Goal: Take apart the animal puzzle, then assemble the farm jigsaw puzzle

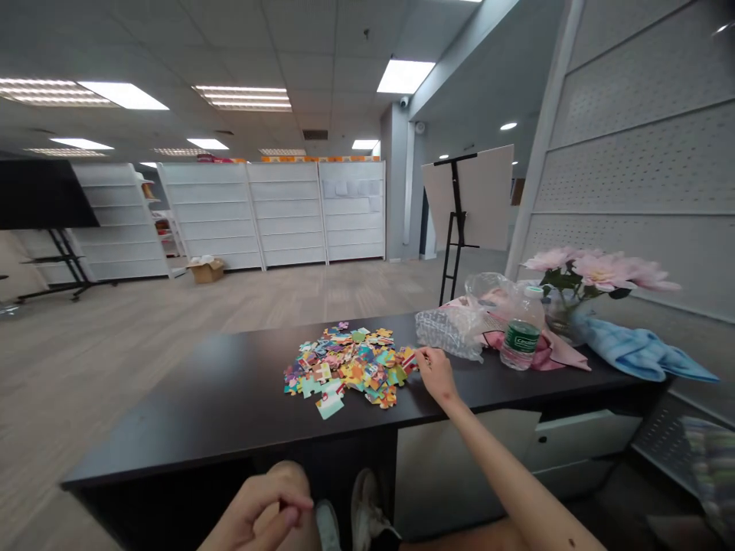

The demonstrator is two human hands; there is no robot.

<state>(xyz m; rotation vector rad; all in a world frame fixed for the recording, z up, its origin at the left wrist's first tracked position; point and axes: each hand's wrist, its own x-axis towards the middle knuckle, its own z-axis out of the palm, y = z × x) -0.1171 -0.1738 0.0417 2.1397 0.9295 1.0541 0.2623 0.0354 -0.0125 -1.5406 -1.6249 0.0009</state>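
Observation:
A loose pile of colourful jigsaw puzzle pieces [353, 367] lies on the dark desk [230, 398]. My right hand [437, 375] is at the pile's right edge, its thumb and fingers pinched on a puzzle piece [409, 362] with red and white on it. The fingertips cover part of that piece. Low in the view, in front of the desk and over my knee, my left hand [261, 511] is closed with curled fingers, and nothing shows in it. One larger pale-green piece [329, 405] sticks out at the near side of the pile.
Right of the pile are crumpled bubble wrap [451, 329], a clear bottle with a green label [521, 337], pink cloth [566, 356], a vase of pink flowers [602, 272] and a blue checked cloth [637, 348]. An easel [456, 222] stands behind the desk.

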